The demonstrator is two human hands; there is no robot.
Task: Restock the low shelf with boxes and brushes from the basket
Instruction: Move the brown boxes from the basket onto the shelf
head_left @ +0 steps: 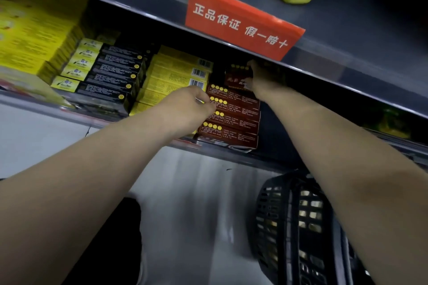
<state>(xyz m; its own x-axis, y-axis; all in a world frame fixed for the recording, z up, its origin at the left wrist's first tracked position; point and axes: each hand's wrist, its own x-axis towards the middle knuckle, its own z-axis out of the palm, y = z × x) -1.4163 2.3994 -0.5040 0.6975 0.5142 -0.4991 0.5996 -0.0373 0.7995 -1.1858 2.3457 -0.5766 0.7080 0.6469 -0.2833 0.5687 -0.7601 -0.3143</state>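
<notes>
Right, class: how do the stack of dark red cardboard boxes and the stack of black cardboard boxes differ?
Dark red stack boxes show a row of yellow dots; black stack boxes show one. The left hand touches the dark red stack; nothing touches the black stack. Both stacks hold long boxes lying flat.

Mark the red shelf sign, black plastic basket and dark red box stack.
red paper shelf sign (243, 23): head view, centre of its face.
black plastic mesh basket (266, 215): head view, left wall.
stack of dark red boxes (236, 120): head view, middle box's face.
</notes>
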